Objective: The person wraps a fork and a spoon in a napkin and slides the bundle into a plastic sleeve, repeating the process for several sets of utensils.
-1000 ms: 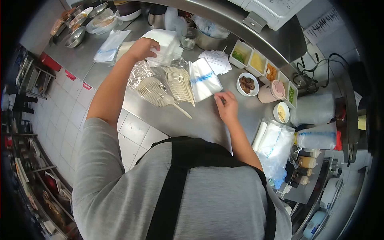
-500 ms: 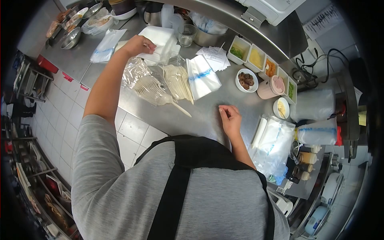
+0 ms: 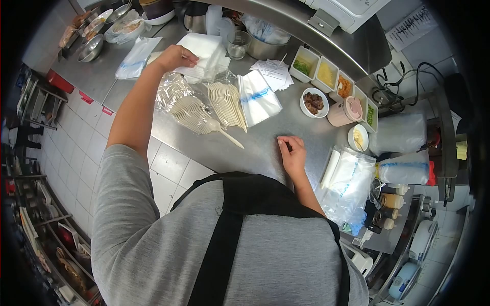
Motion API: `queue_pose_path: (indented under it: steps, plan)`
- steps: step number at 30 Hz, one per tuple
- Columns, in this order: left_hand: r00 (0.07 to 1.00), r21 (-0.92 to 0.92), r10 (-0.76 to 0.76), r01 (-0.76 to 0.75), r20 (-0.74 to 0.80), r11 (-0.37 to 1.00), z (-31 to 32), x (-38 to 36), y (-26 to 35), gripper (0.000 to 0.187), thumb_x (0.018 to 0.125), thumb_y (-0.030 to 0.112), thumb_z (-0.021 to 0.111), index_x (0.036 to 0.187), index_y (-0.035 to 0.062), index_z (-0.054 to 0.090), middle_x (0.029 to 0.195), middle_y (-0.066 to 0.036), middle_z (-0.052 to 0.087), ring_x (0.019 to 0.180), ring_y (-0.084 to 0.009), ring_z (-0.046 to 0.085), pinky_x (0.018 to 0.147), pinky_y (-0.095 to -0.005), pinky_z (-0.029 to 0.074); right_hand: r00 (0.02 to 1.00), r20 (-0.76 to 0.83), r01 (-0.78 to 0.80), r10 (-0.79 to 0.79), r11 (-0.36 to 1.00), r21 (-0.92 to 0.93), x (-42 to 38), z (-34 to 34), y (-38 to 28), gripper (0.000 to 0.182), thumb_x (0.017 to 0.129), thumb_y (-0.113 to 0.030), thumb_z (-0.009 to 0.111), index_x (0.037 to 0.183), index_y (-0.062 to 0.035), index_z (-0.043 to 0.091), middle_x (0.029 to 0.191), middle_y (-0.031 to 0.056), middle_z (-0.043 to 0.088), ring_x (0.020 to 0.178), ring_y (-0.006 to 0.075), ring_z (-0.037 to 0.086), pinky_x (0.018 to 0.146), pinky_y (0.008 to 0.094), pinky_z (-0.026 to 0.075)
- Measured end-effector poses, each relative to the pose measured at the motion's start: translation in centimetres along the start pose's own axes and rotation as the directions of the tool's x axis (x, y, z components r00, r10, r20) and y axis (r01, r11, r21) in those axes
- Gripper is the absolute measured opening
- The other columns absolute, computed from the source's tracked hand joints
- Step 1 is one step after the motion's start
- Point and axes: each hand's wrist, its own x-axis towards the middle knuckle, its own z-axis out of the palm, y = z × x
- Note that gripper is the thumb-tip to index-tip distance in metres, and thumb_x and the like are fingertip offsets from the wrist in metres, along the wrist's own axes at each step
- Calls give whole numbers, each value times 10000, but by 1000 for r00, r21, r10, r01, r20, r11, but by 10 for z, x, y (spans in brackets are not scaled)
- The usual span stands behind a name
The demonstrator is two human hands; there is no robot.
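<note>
My left hand (image 3: 178,57) is at the upper left, its fingers bent and pressed together over the edge of a stack of white napkins (image 3: 201,50). Whatever may be between those fingertips is hidden. My right hand (image 3: 293,154) rests on the steel counter (image 3: 255,158) in front of me, fingers loosely curled, a small gap between thumb and forefinger, nothing in it. Between the hands lie clear-wrapped plastic forks (image 3: 191,115), pale spoons (image 3: 225,106) in clear plastic and folded white bags (image 3: 259,98) with blue print.
Paper slips (image 3: 273,74) lie behind the bags. White food containers (image 3: 325,72) line the back right, near a bowl of dark meat (image 3: 314,102), a pink tub (image 3: 346,111) and a small sauce bowl (image 3: 358,137). Clear bags (image 3: 349,176) and sauce bottles (image 3: 393,200) are at the right.
My right hand has shifted slightly left, and the gap between its thumb and forefinger shows more. The left hand has stayed at the napkins.
</note>
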Motion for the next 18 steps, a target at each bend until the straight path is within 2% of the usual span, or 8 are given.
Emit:
queue_pose_path:
  steps: [3, 6, 12, 15, 17, 18]
  plan:
    - [999, 31, 27, -26, -38, 999, 1, 0, -4, 265, 749, 102, 764, 1008, 55, 729, 970, -84, 724, 884, -163, 676, 844, -278, 503, 1000, 5, -2, 2, 1000, -3, 0, 1, 1, 81, 808, -107, 670, 871, -65, 699, 863, 102, 641, 861, 277, 569, 788, 360, 457]
    - [1000, 7, -6, 6, -24, 1000, 1, 0, -3, 181, 785, 30, 712, 962, -7, 709, 1060, -90, 705, 931, -149, 657, 870, -273, 500, 1000, 6, 5, -6, 1000, 0, 0, 0, 2, 87, 812, -108, 667, 880, -65, 698, 868, 103, 643, 868, 280, 568, 796, 361, 455]
    - [999, -15, -15, 14, -37, 1000, 4, 2, -9, 150, 804, 35, 693, 941, -26, 695, 1066, -83, 704, 924, -142, 652, 863, -273, 498, 1000, 10, 12, -12, 1000, -1, -1, -1, 0, 94, 820, -110, 660, 895, -64, 693, 878, 102, 641, 879, 284, 566, 806, 363, 452]
    - [997, 37, 61, -59, -43, 998, 2, 4, -12, 147, 838, 73, 663, 956, -15, 664, 1044, -86, 705, 898, -180, 662, 836, -280, 502, 999, 30, 9, -9, 1000, 1, -1, -2, 0, 103, 829, -115, 654, 911, -65, 692, 879, 100, 638, 868, 276, 566, 798, 359, 452]
    - [947, 196, 151, -97, -283, 976, 4, -2, 14, 158, 866, 154, 630, 958, 27, 654, 959, -114, 694, 849, -254, 659, 787, -335, 508, 998, 56, 7, -7, 1000, -9, -1, -4, 4, 112, 845, -126, 648, 929, -67, 691, 873, 94, 636, 831, 248, 574, 770, 340, 457]
    - [897, 276, 206, -99, -391, 956, 8, -5, 32, 170, 880, 194, 614, 958, 47, 649, 917, -128, 689, 824, -291, 657, 763, -362, 511, 997, 32, -65, 64, 997, 32, -1, -7, 4, 116, 856, -132, 644, 939, -67, 691, 877, 88, 638, 820, 225, 579, 759, 325, 459]
